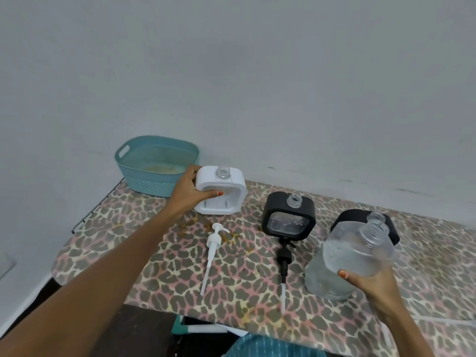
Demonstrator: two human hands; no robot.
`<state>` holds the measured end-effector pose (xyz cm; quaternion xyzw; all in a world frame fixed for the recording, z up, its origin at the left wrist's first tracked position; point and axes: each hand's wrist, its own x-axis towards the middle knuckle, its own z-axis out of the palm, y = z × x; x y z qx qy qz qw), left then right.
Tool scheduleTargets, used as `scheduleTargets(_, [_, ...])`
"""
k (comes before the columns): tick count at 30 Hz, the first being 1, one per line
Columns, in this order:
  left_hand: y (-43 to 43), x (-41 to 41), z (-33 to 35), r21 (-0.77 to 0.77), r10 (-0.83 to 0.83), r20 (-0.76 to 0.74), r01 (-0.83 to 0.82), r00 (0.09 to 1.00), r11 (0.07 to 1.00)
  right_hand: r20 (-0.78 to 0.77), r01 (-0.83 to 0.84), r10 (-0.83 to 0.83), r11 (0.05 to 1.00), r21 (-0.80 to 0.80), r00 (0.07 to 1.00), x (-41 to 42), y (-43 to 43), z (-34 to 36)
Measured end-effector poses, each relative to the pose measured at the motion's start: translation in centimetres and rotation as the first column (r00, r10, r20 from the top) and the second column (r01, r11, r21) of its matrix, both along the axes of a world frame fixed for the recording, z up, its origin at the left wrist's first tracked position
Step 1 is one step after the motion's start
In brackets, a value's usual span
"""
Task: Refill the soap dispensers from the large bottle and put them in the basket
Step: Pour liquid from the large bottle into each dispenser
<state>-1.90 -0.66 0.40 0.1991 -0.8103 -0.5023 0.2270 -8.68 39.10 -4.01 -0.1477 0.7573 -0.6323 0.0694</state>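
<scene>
Nearest, at the table's (180, 292) front right, the right hand (371, 287) wraps its fingers round the lower body of the large bottle (345, 264) and holds it tilted, open neck pointing away. It's clear plastic, partly full of clear liquid, so I'd call it bottom-heavy, a little squashy and probably slick. It's best taken low and wide, as it is now. Mid-table lie a white pump (212, 249) and a black pump (284, 256), both off their dispensers. Just behind stands a black dispenser (288, 215), neck open, droplets showing in its window. A second black dispenser (360, 220) sits half hidden behind the bottle. Farther left, the left hand (189, 191) grips the white dispenser (221, 191) by its left side. It's square, rigid-looking and open-necked, and likely light. The teal basket (157, 181) waits at the far left corner.
</scene>
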Motion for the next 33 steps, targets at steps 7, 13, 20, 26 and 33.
scheduleTargets(7, [4.0,3.0,3.3,0.104,-0.052,-0.100,0.062,0.994,0.993,-0.126,0.066,-0.066,0.998,-0.002,0.990,2.3,-1.5,1.6])
scheduleTargets(13, [8.1,6.0,2.7,0.107,-0.192,-0.070,0.199,0.979,0.974,-0.321,0.139,-0.100,0.985,0.101,0.942,3.8,-2.4,3.9])
scheduleTargets(20, [11.1,8.3,1.4,0.086,-0.286,-0.084,0.293,0.955,0.952,-0.547,0.132,0.046,0.951,0.281,0.836,4.8,-2.5,6.0])
scheduleTargets(26, [12.1,8.9,0.7,0.102,-0.305,-0.099,0.315,0.947,0.944,-0.638,0.145,0.175,0.898,0.416,0.750,4.9,-2.3,7.4])
scheduleTargets(33, [12.5,9.2,0.5,0.092,-0.327,-0.078,0.333,0.942,0.938,-0.739,0.254,0.275,0.818,0.516,0.615,5.1,-2.8,9.1])
